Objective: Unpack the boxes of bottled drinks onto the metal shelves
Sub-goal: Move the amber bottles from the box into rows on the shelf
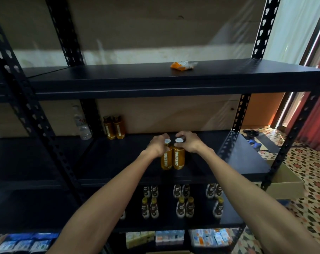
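Fingers (162, 138) of the left hand (157, 146) curl round the neck of the left amber bottle (166, 159), just under its white cap, and grip it from above; fingers (181, 135) of the right hand (189, 143) curl the same way round the top of the right amber bottle (178, 160); both bottles stand upright and touch side to side, each with OATSIDE running up its label (whether their bases rest on the board or hang just above it cannot be told); they are over the middle shelf (119, 162), near its front edge and roughly midway along it; both forearms reach in from the bottom of the view, the wrists close together

At the back left of that same shelf a second pair of amber bottles (114, 128) stands upright against the back panel; left of them, beyond the slotted upright, is a clear plastic bottle (82, 129); on the top shelf (137, 77) lies an orange and clear wrapper (183, 65), towards the right; the lower shelf (201, 223) holds dark bottles (181, 206) set in pairs, the front ones yellow-capped; beneath them sit packs of small cartons (169, 237); to the right of the rack an open cardboard box (287, 182) rests on the patterned tiled floor (316, 180)
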The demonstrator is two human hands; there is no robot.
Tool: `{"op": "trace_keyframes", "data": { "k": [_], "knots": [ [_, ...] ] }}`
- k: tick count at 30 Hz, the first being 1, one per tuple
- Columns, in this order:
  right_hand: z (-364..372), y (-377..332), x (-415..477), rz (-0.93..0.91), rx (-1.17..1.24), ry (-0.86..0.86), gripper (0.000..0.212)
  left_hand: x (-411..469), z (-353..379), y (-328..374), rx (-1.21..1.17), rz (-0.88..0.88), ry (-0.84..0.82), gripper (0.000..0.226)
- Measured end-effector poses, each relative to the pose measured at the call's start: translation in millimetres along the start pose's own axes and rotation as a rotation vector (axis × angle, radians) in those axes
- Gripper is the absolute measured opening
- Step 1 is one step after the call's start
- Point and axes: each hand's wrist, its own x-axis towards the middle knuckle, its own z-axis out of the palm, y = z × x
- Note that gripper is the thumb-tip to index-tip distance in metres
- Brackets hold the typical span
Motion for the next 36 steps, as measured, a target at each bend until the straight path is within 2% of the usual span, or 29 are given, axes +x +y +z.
{"op": "trace_keyframes", "data": {
  "k": [2, 7, 10, 13, 16, 18, 20, 26, 29, 36],
  "knots": [
    [2, 5, 0, -0.006, 0.026, -0.025, 0.045, 1, 2, -3, -0.005, 0.017, 0.006, 0.042],
    [4, 15, 0, 0.001, 0.113, -0.041, 0.048, 1, 2, -5, -0.043, 0.024, 0.021, 0.047],
    [14, 23, -6, 0.008, 0.285, 0.009, 0.071, -9, 10, -15, -0.208, 0.049, 0.071, 0.069],
    [34, 38, -20, 0.067, 0.457, 0.087, 0.092, -24, 32, -31, -0.455, -0.051, 0.196, 0.085],
    [63, 54, -28, 0.111, 0.455, 0.100, 0.083, -30, 59, -41, -0.542, -0.130, 0.192, 0.067],
    [78, 59, -28, 0.114, 0.430, 0.164, 0.074, -30, 72, -44, -0.618, -0.120, 0.214, 0.049],
    [86, 57, -23, 0.105, 0.401, 0.213, 0.068, -26, 76, -48, -0.656, -0.110, 0.266, 0.043],
    [104, 49, 11, 0.069, 0.400, 0.221, 0.059, 2, 78, -74, -0.598, -0.099, 0.385, 0.039],
    [119, 49, 34, -0.003, 0.409, 0.268, 0.059, 22, 81, -99, -0.577, -0.003, 0.463, 0.036],
    [153, 46, 96, -0.083, 0.510, 0.361, 0.058, 76, 75, -136, -0.581, 0.052, 0.565, 0.051]
  ]
}}
